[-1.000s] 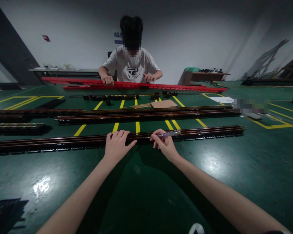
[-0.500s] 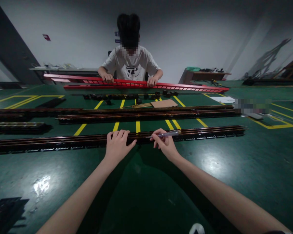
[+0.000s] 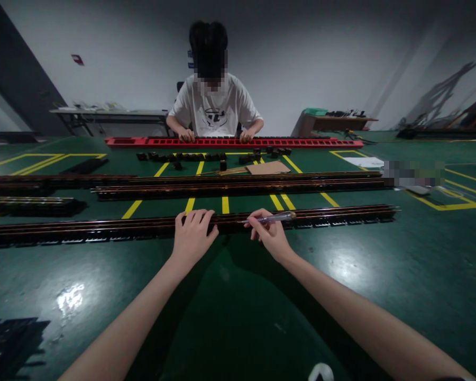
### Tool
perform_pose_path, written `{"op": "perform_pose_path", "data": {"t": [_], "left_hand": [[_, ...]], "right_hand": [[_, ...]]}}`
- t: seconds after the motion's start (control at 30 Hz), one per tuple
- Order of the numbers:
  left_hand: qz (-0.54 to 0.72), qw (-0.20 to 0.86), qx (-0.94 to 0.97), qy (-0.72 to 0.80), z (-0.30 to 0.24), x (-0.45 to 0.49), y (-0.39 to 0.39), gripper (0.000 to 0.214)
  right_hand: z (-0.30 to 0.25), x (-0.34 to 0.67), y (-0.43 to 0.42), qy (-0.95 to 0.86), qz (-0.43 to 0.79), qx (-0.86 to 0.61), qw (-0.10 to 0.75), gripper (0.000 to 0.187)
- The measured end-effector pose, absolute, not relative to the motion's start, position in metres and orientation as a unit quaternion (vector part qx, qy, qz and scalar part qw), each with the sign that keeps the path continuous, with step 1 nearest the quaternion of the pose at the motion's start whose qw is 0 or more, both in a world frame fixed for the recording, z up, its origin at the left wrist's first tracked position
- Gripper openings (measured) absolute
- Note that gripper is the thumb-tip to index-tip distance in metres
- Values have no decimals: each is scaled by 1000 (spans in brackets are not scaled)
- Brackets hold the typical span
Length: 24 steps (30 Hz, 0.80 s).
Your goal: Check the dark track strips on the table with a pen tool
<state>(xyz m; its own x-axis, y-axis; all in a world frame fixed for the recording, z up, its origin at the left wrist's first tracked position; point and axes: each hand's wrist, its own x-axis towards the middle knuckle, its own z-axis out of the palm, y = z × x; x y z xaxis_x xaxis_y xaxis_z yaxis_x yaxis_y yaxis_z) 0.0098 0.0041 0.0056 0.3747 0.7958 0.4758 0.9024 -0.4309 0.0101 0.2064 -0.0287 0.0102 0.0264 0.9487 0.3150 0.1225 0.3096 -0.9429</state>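
Observation:
A long, dark, glossy rail (image 3: 103,228) with thin lengthwise strips lies across the green surface in front of me. My left hand (image 3: 193,235) is closed over the middle of it, fingers bent across the top and thumb at the near side. Just to the right, my right hand (image 3: 273,238) pinches a screwdriver (image 3: 281,216) with a clear handle. The tool lies nearly level, its thin shaft pointing left at the rail between my hands. Whether the tip touches the rail is too small to tell.
Beyond it lie more dark rails (image 3: 241,183), a cardboard piece (image 3: 268,168) and several small black blocks (image 3: 190,157). Across from me a person (image 3: 215,106) has both hands on a long red slotted frame (image 3: 301,142). Dark pieces (image 3: 14,341) sit at lower left.
The other person's upper red bar, tilted before, has come down and now lies level with the red frame. My left thumb has drawn slightly inward; my right hand keeps its hold on the screwdriver.

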Motion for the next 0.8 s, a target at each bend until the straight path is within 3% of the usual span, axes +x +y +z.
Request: {"op": "perform_pose_path", "data": {"t": [0.8], "left_hand": [[-218,129,-822,-509,6,9,1,43]], "right_hand": [[8,208,-28,-585,364,-456,563,19]]}}
